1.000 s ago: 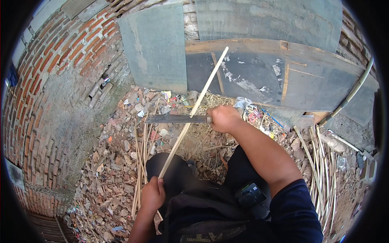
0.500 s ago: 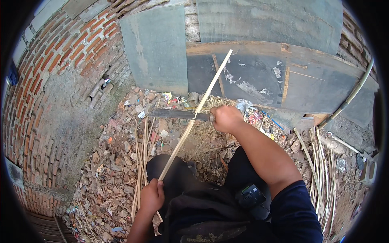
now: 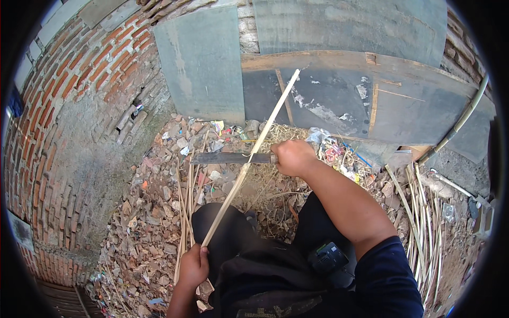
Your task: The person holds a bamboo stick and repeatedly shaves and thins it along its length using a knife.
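My left hand (image 3: 194,266) is closed round the near end of a long, pale bamboo strip (image 3: 228,200), which slants up and away to the right. My right hand (image 3: 295,157) grips the handle of a machete (image 3: 217,158). Its dark, broad blade points left and lies across the strip near the middle. A thin curl of shaving shows where blade and strip meet. Beyond the blade the strip looks paler than on the near side.
Several bamboo strips (image 3: 184,217) lie left of my legs, and a larger bundle (image 3: 424,228) lies at the right. Rubble (image 3: 143,228) and litter cover the ground. A brick wall (image 3: 47,159) stands left; boards (image 3: 318,100) lean at the back, beside a slanting pole (image 3: 458,124).
The machete blade has shifted slightly down and left along the strip, and a shaving curl now shows. My left hand and the strip's near end have moved slightly nearer to me.
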The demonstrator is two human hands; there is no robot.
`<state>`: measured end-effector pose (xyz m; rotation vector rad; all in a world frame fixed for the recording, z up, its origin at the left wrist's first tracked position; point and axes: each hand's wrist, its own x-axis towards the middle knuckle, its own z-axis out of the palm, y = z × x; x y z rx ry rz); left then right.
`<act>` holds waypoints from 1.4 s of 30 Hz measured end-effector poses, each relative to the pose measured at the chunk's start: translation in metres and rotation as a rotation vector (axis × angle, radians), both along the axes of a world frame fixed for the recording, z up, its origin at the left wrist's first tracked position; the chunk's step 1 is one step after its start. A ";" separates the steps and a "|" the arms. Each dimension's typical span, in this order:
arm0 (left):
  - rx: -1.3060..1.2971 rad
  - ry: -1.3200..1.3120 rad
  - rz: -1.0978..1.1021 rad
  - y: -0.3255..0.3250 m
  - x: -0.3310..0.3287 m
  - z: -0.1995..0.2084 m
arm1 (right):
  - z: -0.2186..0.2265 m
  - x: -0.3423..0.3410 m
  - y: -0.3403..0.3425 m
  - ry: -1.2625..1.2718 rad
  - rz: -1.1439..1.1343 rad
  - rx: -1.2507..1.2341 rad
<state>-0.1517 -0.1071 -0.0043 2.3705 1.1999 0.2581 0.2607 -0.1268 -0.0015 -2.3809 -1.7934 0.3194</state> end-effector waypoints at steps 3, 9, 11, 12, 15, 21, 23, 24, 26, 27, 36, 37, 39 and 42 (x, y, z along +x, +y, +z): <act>0.026 0.015 -0.012 0.001 0.009 -0.004 | 0.011 -0.016 -0.001 0.026 0.080 -0.029; -0.017 0.001 -0.026 0.001 -0.009 0.001 | -0.001 0.011 0.002 0.020 0.002 0.042; -0.020 0.020 -0.030 0.000 -0.007 0.005 | -0.004 0.015 0.001 0.011 -0.028 0.047; -0.024 0.022 -0.017 0.003 -0.007 0.005 | -0.004 0.011 0.001 -0.004 -0.032 0.037; -0.014 0.005 -0.003 0.002 -0.005 0.003 | -0.003 0.002 0.002 0.006 -0.002 0.024; 0.024 0.012 -0.031 0.002 -0.004 -0.005 | 0.001 -0.026 0.007 -0.100 0.229 -0.095; -0.010 0.004 -0.019 0.004 -0.021 0.000 | -0.001 -0.002 0.005 -0.001 0.023 0.019; -0.018 0.022 0.016 0.004 -0.024 0.003 | -0.004 0.013 0.005 0.047 -0.096 0.056; -0.013 0.042 0.006 0.005 -0.022 0.009 | -0.012 0.019 0.001 0.004 -0.069 0.094; -0.009 0.066 -0.005 0.006 -0.022 0.011 | -0.015 0.017 0.000 -0.036 -0.042 0.129; -0.008 -0.033 -0.015 0.001 -0.020 -0.001 | -0.006 -0.023 0.005 -0.064 0.171 0.042; -0.045 -0.018 0.003 0.000 -0.020 0.001 | -0.009 -0.019 0.006 -0.111 0.170 0.035; -0.027 -0.012 -0.003 0.000 -0.034 0.004 | -0.016 0.014 -0.001 -0.041 0.056 0.114; 0.031 0.017 -0.006 0.001 -0.043 0.000 | -0.020 0.026 -0.001 -0.027 -0.134 0.136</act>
